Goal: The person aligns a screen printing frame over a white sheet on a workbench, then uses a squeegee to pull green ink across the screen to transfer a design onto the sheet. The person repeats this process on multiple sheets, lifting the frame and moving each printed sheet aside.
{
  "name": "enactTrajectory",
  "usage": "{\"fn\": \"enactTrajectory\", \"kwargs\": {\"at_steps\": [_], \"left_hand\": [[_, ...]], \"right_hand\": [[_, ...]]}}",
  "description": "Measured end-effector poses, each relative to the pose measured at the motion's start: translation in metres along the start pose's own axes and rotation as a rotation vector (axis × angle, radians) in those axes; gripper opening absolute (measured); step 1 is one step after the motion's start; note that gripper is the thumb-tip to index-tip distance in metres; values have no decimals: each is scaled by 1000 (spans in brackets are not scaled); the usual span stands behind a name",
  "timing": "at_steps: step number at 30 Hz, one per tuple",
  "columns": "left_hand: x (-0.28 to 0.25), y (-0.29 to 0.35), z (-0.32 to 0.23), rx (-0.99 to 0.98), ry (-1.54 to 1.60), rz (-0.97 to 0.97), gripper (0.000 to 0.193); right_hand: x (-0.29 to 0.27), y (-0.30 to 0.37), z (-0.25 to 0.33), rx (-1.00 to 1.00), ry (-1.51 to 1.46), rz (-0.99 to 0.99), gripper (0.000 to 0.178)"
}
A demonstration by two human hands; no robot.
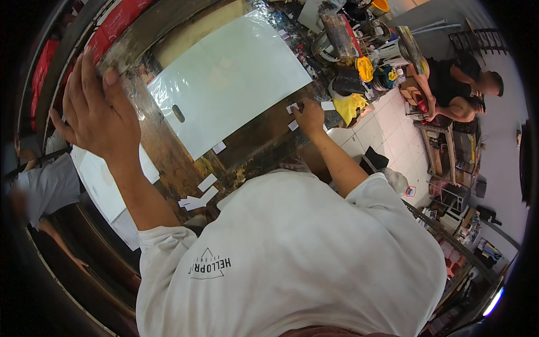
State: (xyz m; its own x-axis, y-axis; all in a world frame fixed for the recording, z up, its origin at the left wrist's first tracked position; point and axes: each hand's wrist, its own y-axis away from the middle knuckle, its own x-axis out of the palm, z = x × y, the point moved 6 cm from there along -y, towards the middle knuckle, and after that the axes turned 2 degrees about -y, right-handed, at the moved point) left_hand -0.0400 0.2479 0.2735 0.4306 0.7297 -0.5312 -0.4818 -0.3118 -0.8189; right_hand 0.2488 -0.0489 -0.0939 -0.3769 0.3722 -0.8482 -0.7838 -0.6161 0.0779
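My left hand (101,115) is raised at the left with its fingers spread, holding nothing. It is left of a large pale sheet (230,78) with a glossy, clear surface, which lies flat on the paint-stained wooden table (160,132). A dark oval (178,113), like a handle slot, shows near the sheet's left edge. At the sheet's near right corner, my right hand (310,117) has its fingers curled down onto a small white card (291,107). The fingertips are partly hidden. Another small white piece (293,126) lies just below it.
White slips (202,197) lie along the table's near edge, and a stack of paper (109,188) is at the left. Paint-smeared containers (365,68) and a yellow cloth (350,108) crowd the right. One person (457,84) sits at the far right; another (48,182) is at the left.
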Motion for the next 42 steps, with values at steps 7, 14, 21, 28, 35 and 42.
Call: {"fn": "enactTrajectory", "kwargs": {"at_steps": [7,14,21,28,35,42], "left_hand": [[-4,-7,-5,-1,-18,13,47],[-5,-14,-6,-7,-32,10,50],[3,-18,1,29,-63,-28,50],[3,-20,12,200,-169,-68,49],[6,-25,13,242,-123,-56,47],[3,-25,9,212,-138,-42,47]], "right_hand": [[10,0,-15,54,-58,66,24],[8,5,-3,-82,79,-13,14],[11,18,-7,-94,-32,-38,11],[-19,34,21,-185,-313,-168,9],[-1,3,9,-46,-354,0,18],[4,-11,17,6,-360,60,19]]}}
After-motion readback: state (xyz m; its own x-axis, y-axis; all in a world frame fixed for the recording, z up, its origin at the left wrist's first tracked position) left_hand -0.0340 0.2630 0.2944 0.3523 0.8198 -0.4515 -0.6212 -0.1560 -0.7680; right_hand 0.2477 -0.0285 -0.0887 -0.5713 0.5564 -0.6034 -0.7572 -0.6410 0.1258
